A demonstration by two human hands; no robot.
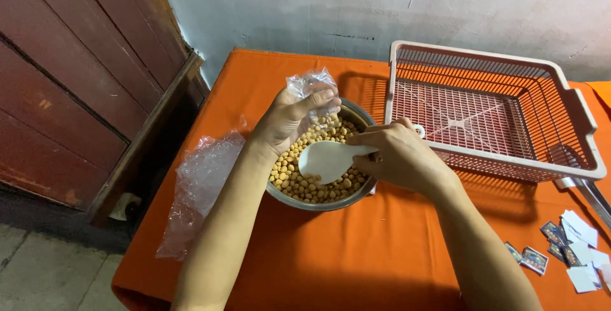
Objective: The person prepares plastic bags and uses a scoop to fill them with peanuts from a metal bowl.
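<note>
- The white spoon (328, 158) sits over the round yellow balls in the metal bowl (360, 115).
- The right hand (398, 155) has its grip closed on the spoon's handle.
- The left hand (286, 120) pinches a small clear bag (312, 88) at the bowl's far rim.
- A pink basket (490, 114) stands just beside the bowl.
- More clear bags (200, 184) lie near the orange counter's (356, 254) left edge.

Two forearms enter from the bottom edge of the frame, one at lower centre-left and one at lower right, each ending in a hand near the centre: the left hand (284, 122) and the right hand (400, 156). Both forearms are bare along their full visible length, with no sleeve, cuff or glove reaching into view. No ring, watch, bracelet or other marking can be made out on either wrist or on the fingers.
</note>
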